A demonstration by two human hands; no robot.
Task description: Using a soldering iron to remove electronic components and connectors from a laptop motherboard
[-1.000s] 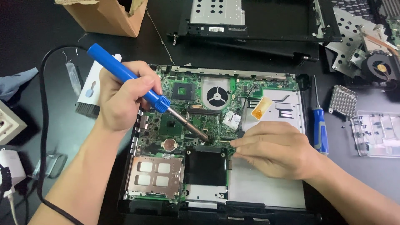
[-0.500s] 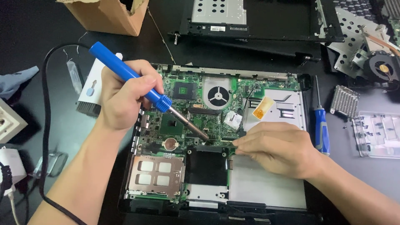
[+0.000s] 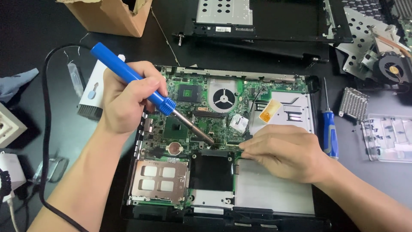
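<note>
Right hand: the right hand (image 3: 285,152), lower right of centre, lies knuckles-up on the silver plate of the opened laptop base (image 3: 274,193); its fingertips are pressed together on a thin strand at the board's edge, seemingly to feed it toward the hot tip. What the strand is cannot be told.
Left hand: the left hand (image 3: 126,101), left of centre, is wrapped pen-fashion round the blue soldering iron (image 3: 148,92), fingers closed near the collar for fine control, handle slanting toward the upper left.
Iron tip: the metal tip comes down on the green circuit board (image 3: 193,120) at mid-frame, just beside the right fingertips and above the dark bay.
Cord: a black cable (image 3: 45,129) loops down the left edge, lying wide of the board.
Board parts: a round coin cell (image 3: 174,148) sits left of the tip; a fan (image 3: 223,98) lies further up.
Right side: a blue-handled screwdriver (image 3: 328,129) rests beside the base, near the hand.
Far edge: a cardboard box (image 3: 109,17) stands at upper left; a loose cooling fan (image 3: 392,68) with metal brackets lies at upper right.
</note>
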